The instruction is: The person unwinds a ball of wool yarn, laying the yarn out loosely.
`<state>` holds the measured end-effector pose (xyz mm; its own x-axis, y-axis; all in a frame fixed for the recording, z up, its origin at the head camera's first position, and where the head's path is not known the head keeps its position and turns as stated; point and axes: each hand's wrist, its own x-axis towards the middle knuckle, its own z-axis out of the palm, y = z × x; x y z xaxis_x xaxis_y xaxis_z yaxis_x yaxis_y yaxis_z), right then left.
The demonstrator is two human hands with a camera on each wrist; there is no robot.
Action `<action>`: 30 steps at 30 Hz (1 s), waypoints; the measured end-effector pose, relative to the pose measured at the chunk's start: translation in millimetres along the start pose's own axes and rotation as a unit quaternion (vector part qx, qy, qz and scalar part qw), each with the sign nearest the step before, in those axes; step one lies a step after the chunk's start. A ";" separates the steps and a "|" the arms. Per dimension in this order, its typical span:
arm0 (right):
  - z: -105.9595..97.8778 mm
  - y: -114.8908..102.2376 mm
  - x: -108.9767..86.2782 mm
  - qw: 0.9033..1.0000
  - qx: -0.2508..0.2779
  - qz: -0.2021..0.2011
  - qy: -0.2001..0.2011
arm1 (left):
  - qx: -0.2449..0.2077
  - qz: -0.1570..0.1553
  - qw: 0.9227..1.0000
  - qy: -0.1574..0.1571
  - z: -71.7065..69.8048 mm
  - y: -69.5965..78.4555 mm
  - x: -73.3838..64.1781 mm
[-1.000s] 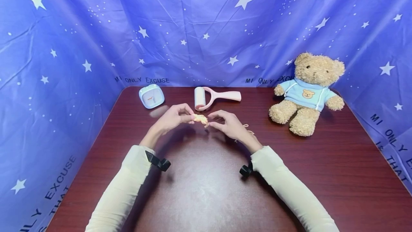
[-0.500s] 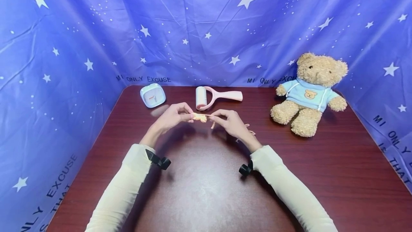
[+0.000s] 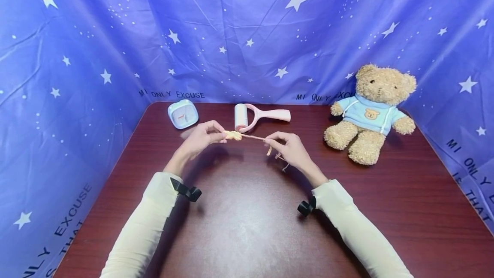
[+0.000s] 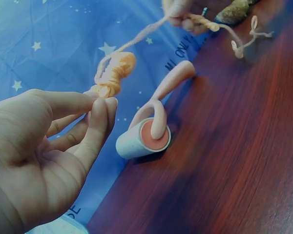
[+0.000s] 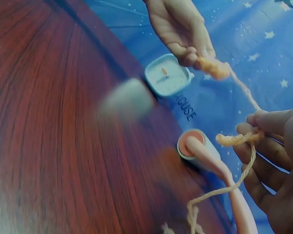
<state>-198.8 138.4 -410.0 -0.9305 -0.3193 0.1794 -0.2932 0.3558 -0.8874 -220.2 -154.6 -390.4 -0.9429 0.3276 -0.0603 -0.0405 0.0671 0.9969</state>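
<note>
Above the table, my left hand (image 3: 200, 140) pinches one end of a small wound bundle of yellow-orange yarn (image 4: 118, 70) between thumb and fingertips. A strand of yarn (image 3: 252, 137) runs from the bundle, almost straight, over to my right hand (image 3: 288, 148). There the thumb and fingers pinch the strand. A short, thicker twisted piece of yarn (image 5: 237, 139) sticks out at the right fingertips, and a loose yarn tail (image 5: 215, 193) hangs below that hand. In the left wrist view, the tail ends in small loops.
Behind the hands lies a pink-handled lint roller (image 3: 241, 116). A light-blue square clock (image 3: 183, 114) is at the back left of the dark red wooden table (image 3: 247, 235). A teddy bear (image 3: 370, 115) in a blue top sits at the right. A starry blue curtain (image 3: 216, 25) encloses the table.
The right hand, first apart from the bundle, has pinched its strand and moved right. The left hand has shifted slightly left with the bundle, and the strand between them has lengthened.
</note>
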 end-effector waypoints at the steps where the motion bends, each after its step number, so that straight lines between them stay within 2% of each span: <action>1: -2.2 1.8 -1.1 1.000 -0.001 0.002 0.006 | 0.000 0.001 1.000 0.001 -0.8 0.2 -0.1; 10: -25.7 4.7 -8.8 0.998 -0.010 0.003 0.063 | 0.016 -0.009 1.000 0.012 -8.0 1.4 -1.4; 18: -43.9 -24.1 -22.8 0.992 -0.039 -0.010 0.118 | 0.013 -0.010 1.000 0.013 -11.7 -0.4 -0.9; 30: -68.1 -16.7 -34.8 0.985 -0.028 0.029 0.167 | 0.015 -0.015 1.000 0.019 -16.0 -2.0 -1.7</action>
<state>-176.5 203.4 -372.6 -0.9635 0.0062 0.2675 -0.2407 0.4165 -0.8767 -223.7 -170.4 -391.5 -0.9533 0.2890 -0.0881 -0.0601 0.1045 0.9927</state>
